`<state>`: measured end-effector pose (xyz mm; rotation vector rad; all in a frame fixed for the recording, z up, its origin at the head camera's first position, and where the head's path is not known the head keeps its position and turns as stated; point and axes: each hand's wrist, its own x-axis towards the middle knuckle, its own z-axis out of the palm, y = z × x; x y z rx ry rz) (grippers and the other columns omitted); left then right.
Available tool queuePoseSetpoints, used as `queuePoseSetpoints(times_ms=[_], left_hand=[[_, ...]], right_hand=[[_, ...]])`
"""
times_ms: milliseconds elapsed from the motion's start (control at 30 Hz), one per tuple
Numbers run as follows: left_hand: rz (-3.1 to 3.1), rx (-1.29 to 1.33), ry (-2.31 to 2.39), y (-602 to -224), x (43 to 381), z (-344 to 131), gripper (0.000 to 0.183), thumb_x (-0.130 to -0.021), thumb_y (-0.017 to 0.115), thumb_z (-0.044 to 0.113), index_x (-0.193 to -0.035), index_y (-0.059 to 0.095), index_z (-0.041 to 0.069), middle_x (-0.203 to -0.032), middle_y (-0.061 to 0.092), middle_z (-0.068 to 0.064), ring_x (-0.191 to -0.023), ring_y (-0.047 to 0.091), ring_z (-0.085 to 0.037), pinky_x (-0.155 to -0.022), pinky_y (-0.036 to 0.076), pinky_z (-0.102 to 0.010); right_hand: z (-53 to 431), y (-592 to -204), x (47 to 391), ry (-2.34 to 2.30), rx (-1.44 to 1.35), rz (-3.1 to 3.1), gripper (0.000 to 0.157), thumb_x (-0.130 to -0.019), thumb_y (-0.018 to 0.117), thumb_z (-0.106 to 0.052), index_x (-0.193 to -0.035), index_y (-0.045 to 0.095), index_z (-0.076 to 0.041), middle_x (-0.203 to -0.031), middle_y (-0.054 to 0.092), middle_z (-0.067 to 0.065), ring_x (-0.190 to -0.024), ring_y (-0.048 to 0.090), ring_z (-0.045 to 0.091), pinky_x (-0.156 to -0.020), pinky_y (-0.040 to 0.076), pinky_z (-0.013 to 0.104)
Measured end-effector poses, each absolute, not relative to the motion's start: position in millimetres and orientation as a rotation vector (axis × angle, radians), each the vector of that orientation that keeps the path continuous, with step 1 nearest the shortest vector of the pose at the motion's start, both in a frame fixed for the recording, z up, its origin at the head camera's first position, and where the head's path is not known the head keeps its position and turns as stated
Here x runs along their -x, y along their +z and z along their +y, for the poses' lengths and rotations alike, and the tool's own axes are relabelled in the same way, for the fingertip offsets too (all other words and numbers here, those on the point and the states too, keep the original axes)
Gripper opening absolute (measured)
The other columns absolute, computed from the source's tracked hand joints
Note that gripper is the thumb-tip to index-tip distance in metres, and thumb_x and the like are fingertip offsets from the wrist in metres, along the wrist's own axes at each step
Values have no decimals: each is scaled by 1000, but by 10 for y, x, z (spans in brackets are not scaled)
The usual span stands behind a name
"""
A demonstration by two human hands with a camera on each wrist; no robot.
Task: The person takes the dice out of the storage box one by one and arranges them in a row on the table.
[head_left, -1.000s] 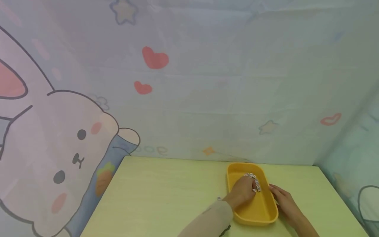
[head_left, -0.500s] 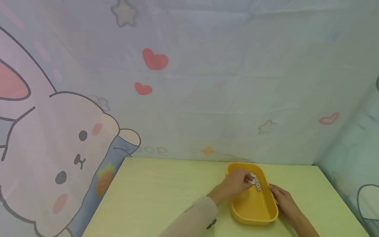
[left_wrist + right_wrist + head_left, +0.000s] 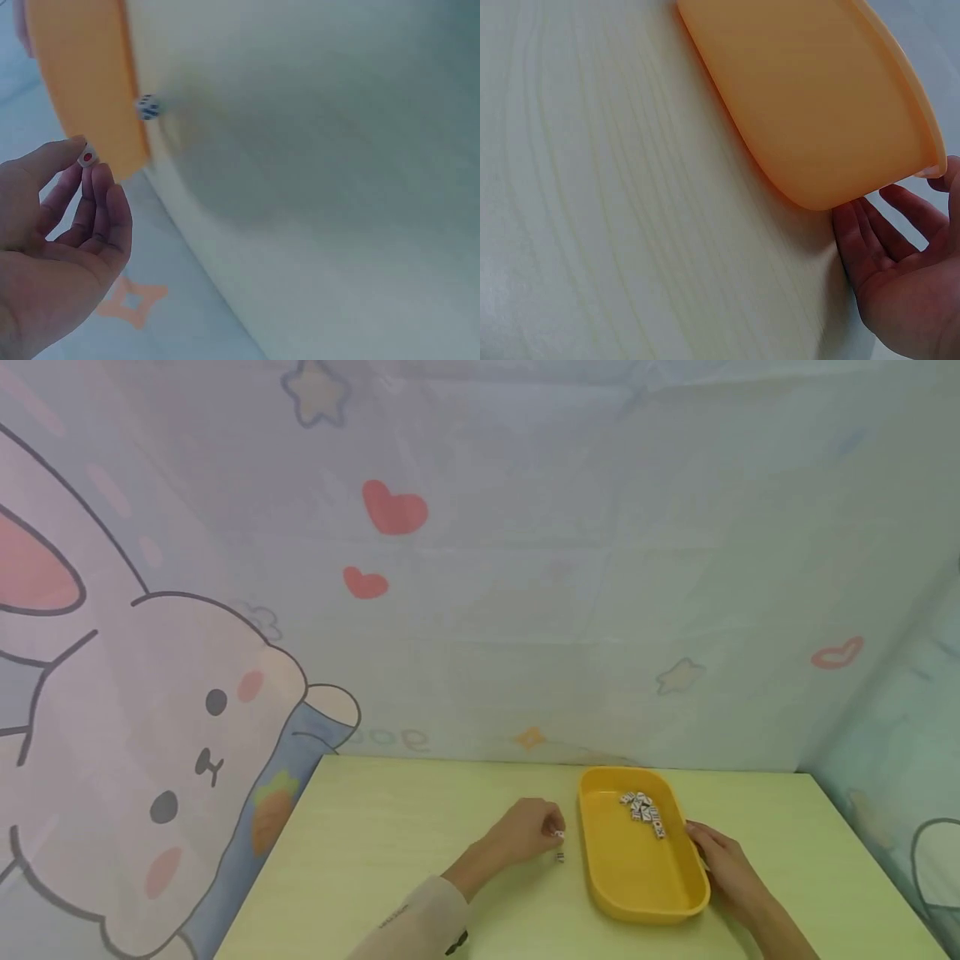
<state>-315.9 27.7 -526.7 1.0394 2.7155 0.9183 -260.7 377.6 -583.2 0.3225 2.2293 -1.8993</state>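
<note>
Fingers of the left hand: tips pinched on one white die, its red pip showing. Near these we list a second die, on the bench, apart from the tray's left side. Next, one yellow tray, holding a cluster of dice toward its far right part. Right hand: fingers touching the tray's right outside, thumb at the rim; whether they grip, we cannot tell. Behind: one printed backdrop.

light green table, yellow tray, die
</note>
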Motion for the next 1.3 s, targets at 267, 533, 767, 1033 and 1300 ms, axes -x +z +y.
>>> queuePoseSetpoints(times_ms=[267,533,767,1033,1300], left_hand=[[2763,-942,772,-5503,3129,135,9,-92,80,8,-100,77,11,-90,71,6,-80,59,-3,-75,53,-19],[2801,-886,735,-5664,3128,166,10,-92,82,14,-101,77,15,-89,65,10,-81,59,-2,-75,54,-21],[2795,-841,761,-5681,3110,184,11,-91,83,19,-99,76,17,-89,63,12,-81,59,-3,-76,53,-23],[2789,-850,746,-5674,3107,201,12,-92,85,22,-99,75,17,-91,65,10,-83,59,-4,-76,54,-23],[2740,-885,824,-5486,3143,196,28,-93,85,27,-111,74,9,-102,64,5,-92,61,-8,-84,55,-24]], right_hand=[[3788,-5841,2606,-1866,-310,2253,86,-111,39,-60,-164,24,7,-169,23,29,-152,34,41,-101,56,33],[3785,-5850,2604,-1870,-306,2256,86,-111,40,-61,-164,26,6,-169,25,28,-150,36,37,-99,56,30],[3790,-5853,2605,-1877,-300,2248,84,-112,39,-58,-164,25,6,-170,23,29,-153,32,42,-100,56,30],[3802,-5852,2611,-1884,-287,2234,82,-113,38,-55,-164,23,6,-171,20,28,-155,27,44,-100,55,30],[3802,-5855,2601,-1885,-301,2225,86,-111,40,-59,-164,24,5,-171,20,28,-155,27,43,-102,55,32]])
